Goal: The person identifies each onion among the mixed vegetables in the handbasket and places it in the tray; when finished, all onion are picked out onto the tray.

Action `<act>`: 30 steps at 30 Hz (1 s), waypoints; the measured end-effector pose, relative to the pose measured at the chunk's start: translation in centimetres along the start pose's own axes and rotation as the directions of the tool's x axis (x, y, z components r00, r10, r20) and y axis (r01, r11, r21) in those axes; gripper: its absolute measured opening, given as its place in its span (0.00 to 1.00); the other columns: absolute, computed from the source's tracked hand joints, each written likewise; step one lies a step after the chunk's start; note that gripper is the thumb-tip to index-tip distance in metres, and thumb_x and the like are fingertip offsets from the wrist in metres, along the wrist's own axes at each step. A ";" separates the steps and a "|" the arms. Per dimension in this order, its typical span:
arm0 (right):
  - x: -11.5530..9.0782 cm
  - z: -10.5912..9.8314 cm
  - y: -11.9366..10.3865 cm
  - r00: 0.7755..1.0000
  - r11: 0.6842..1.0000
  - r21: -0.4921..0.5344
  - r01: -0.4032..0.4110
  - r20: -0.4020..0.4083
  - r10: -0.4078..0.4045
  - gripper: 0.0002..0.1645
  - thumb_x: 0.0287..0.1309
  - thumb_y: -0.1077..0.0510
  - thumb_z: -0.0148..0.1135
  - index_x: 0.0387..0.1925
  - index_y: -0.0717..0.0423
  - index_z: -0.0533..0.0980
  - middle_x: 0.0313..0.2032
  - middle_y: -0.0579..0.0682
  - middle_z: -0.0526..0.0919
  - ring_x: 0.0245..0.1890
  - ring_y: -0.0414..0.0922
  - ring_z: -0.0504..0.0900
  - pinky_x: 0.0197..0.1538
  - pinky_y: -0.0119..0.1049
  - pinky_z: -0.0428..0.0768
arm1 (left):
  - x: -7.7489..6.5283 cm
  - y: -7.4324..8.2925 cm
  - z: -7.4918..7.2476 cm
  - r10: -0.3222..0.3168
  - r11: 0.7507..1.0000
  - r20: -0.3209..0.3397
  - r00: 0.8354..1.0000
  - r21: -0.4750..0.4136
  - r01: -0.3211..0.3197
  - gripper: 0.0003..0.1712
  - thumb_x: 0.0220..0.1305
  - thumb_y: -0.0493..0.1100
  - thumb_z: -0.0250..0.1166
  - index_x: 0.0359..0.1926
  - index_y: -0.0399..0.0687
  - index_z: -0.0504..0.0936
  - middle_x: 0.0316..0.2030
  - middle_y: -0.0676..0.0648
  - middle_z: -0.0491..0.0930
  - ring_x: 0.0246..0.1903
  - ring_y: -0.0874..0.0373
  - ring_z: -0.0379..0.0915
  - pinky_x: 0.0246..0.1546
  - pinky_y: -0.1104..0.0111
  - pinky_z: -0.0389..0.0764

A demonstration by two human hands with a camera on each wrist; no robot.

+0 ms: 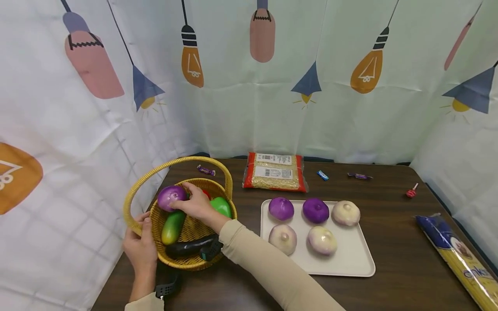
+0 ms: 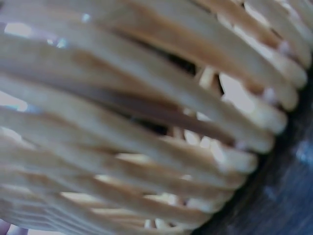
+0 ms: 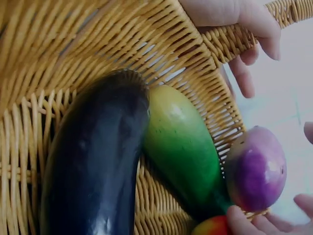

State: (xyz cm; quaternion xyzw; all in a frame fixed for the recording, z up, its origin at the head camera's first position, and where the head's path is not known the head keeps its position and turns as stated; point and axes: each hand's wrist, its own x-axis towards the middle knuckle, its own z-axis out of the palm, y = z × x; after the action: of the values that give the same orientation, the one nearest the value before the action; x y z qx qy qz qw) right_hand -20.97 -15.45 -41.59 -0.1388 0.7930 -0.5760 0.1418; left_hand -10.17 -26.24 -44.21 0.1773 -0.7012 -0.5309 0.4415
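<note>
My right hand (image 1: 197, 202) holds a shiny purple onion (image 1: 171, 198) at the left rim of a yellow wicker basket (image 1: 194, 264). The right wrist view shows this onion (image 3: 258, 169) between the spread fingertips. My left hand (image 1: 142, 250) grips the basket at the foot of its arched handle, with the fingers partly hidden behind it. Inside lie a dark eggplant (image 1: 190, 247), a green-yellow cucumber-like vegetable (image 1: 173, 227), a green pepper (image 1: 221, 206) and something red, mostly hidden. The left wrist view is filled by the blurred basket wall (image 2: 122, 107).
Right of the basket, a white tray (image 1: 342, 268) carries two purple and three whitish onions (image 1: 322, 240). Behind it lies a red-edged bag of grain (image 1: 274, 172). Small wrapped candies (image 1: 359, 176), a lollipop (image 1: 410, 192) and a pasta packet (image 1: 459, 263) lie on the dark table.
</note>
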 end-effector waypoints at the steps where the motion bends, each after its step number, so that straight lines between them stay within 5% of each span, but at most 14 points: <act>1: 0.1 0.0 0.2 1.000 1.000 -0.002 0.015 0.015 -0.015 0.45 0.48 0.47 0.73 0.68 0.41 0.67 0.60 0.43 0.75 0.54 0.43 0.77 0.52 0.35 0.76 | -0.1 0.0 0.0 -0.002 1.000 0.003 1.000 0.000 0.002 0.16 0.67 0.39 0.60 0.47 0.29 0.82 0.32 0.60 0.82 0.28 0.65 0.66 0.32 0.76 0.64; 7: 0.2 0.1 1.1 0.979 0.991 -0.049 0.122 0.167 -0.113 0.43 0.50 0.48 0.73 0.68 0.42 0.67 0.59 0.41 0.75 0.53 0.39 0.77 0.52 0.33 0.76 | -0.1 -0.5 0.0 -0.023 0.999 0.019 1.000 0.025 0.022 0.16 0.68 0.39 0.60 0.51 0.33 0.82 0.40 0.56 0.84 0.32 0.68 0.71 0.33 0.79 0.68; 13: 0.0 0.1 1.4 0.933 0.970 -0.127 0.207 0.323 -0.157 0.48 0.49 0.49 0.73 0.71 0.46 0.62 0.62 0.43 0.73 0.56 0.37 0.74 0.57 0.33 0.73 | 0.5 -3.1 0.0 -0.038 0.999 0.010 0.999 0.032 0.038 0.16 0.68 0.42 0.61 0.50 0.34 0.82 0.41 0.59 0.83 0.36 0.67 0.72 0.37 0.78 0.69; 22: -0.1 0.1 1.6 0.929 0.970 -0.113 0.214 0.330 -0.167 0.46 0.47 0.48 0.75 0.66 0.45 0.64 0.56 0.43 0.75 0.48 0.35 0.76 0.49 0.29 0.76 | 0.5 -3.5 0.3 -0.024 1.000 -0.030 0.999 0.014 0.024 0.17 0.67 0.44 0.62 0.42 0.30 0.83 0.33 0.69 0.82 0.42 0.72 0.76 0.44 0.80 0.71; 30: -1.1 0.1 0.4 0.920 0.916 -0.282 0.285 0.348 -0.179 0.48 0.40 0.43 0.77 0.65 0.35 0.65 0.50 0.43 0.65 0.43 0.34 0.69 0.41 0.27 0.74 | 0.7 -3.6 0.1 -0.028 0.999 -0.027 0.999 0.030 0.029 0.16 0.67 0.42 0.62 0.41 0.29 0.83 0.35 0.68 0.83 0.42 0.76 0.75 0.44 0.82 0.71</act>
State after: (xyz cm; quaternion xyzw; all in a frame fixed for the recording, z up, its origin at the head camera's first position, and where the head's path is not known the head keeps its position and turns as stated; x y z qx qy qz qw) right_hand -19.92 -14.96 -41.90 -0.3448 0.8220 -0.4196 0.1711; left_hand -11.46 -28.04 -47.14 0.2010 -0.7008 -0.5241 0.4403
